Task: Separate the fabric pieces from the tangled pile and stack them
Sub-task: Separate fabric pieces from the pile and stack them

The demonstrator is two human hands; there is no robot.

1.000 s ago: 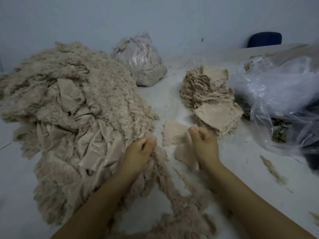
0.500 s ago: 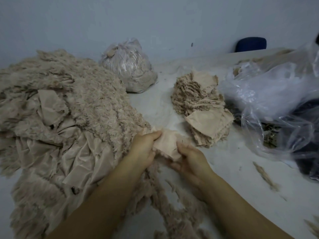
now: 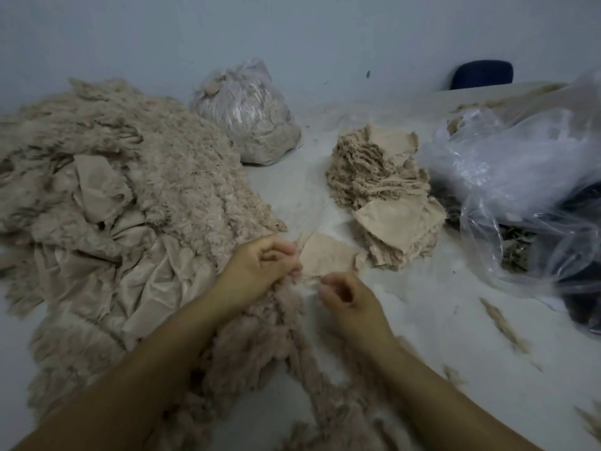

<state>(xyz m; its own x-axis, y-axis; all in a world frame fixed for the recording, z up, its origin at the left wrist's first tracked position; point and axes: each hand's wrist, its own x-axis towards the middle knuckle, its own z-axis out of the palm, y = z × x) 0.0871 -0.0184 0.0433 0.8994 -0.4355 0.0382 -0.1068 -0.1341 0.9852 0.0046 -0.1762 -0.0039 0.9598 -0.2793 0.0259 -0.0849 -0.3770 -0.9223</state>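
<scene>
A big tangled pile of beige frayed fabric (image 3: 130,203) covers the left of the table and trails toward me. A stack of separated beige pieces (image 3: 387,196) stands right of centre. One small beige fabric piece (image 3: 327,258) lies flat between the pile and the stack. My left hand (image 3: 260,271) pinches the left edge of that piece with curled fingers. My right hand (image 3: 344,296) is just below the piece, fingers curled, pinching thin frayed threads that run to the piece's lower edge.
A tied clear bag of fabric scraps (image 3: 247,115) sits at the back. Crumpled clear plastic bags (image 3: 527,196) fill the right side. A dark blue chair back (image 3: 483,74) shows behind the table. Loose fluff strips (image 3: 500,323) lie on the white table (image 3: 422,320).
Both hands held the small piece up together half a second ago. Now it lies flat on the table, and my right hand has pulled back toward me with threads.
</scene>
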